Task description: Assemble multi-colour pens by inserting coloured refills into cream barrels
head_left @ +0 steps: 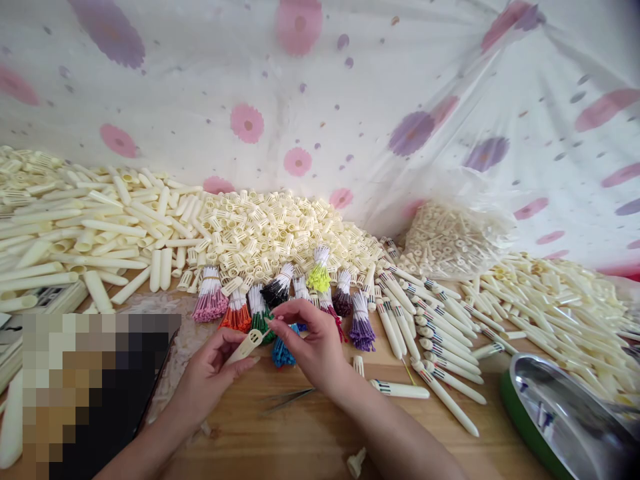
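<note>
While the hands work above the wooden tabletop [240,440], the count stands as follows: 1 slotted barrel [249,345] in the left hand [217,360]; 1 thin stick [268,331] in the right hand [310,337]; at least 9 colored bundles [209,297], pink, orange, green, black, blue, yellow, red, dark maroon and purple among them; 1 pair of tweezers [291,398]; 1 loose pen [400,389] lying crosswise; 1 green-sided dish [507,393]; 1 clear bag [450,237] of small pale parts. The piled pieces are too many to count.

Left hand: fingers curled, thumb on the near side, closed around the barrel. Right hand: thumb and forefinger pinched together on the stick, at the barrel's slotted end.

Long cream tubes [110,227] are heaped at far left, short slotted caps [280,230] behind the bundles, and striped pens [445,333] at right. A patterned plastic sheet [200,87] hangs behind. The right hand and forearm cover part of the bundles and tabletop; a blurred patch hides the lower left corner.

The barrel is held above the tabletop, in front of the bundles. Its long axis slants; the slotted end points up and right, toward the right hand's fingertips, while the lower part is covered by the left hand.
</note>
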`<action>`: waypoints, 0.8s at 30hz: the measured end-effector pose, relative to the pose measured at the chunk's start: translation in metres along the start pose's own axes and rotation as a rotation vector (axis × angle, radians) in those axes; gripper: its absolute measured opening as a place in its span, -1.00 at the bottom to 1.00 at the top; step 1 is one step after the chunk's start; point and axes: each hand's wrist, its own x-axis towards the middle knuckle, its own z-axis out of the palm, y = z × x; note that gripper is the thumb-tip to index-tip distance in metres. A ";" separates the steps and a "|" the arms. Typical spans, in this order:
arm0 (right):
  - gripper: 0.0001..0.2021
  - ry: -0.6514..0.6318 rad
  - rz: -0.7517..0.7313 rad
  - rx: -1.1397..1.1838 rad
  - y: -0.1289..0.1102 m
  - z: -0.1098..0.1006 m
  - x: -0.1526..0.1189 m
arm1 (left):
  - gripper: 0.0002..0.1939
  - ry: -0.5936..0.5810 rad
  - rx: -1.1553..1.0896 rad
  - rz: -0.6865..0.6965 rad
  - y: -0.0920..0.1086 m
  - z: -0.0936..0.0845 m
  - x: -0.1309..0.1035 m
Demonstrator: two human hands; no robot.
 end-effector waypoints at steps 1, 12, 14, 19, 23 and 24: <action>-0.95 -0.021 0.014 0.005 0.002 0.003 -0.001 | -0.81 -0.003 0.003 -0.001 0.000 0.000 0.000; -0.79 -0.134 0.019 -0.006 0.020 0.008 0.003 | -0.81 -0.078 -0.070 -0.176 0.008 -0.002 -0.001; -0.75 -0.236 0.089 0.080 0.019 0.003 0.007 | -0.81 -0.098 -0.077 -0.201 0.008 -0.003 -0.002; -0.74 -0.401 0.193 0.159 0.017 -0.007 0.014 | -0.83 -0.169 -0.115 -0.249 0.007 -0.003 -0.004; -0.83 -0.402 0.293 0.137 0.017 -0.005 0.013 | -0.84 -0.208 -0.116 -0.260 0.008 -0.002 -0.004; -0.85 -0.396 0.319 0.123 0.017 -0.003 0.012 | -0.84 -0.214 -0.120 -0.256 0.008 -0.002 -0.004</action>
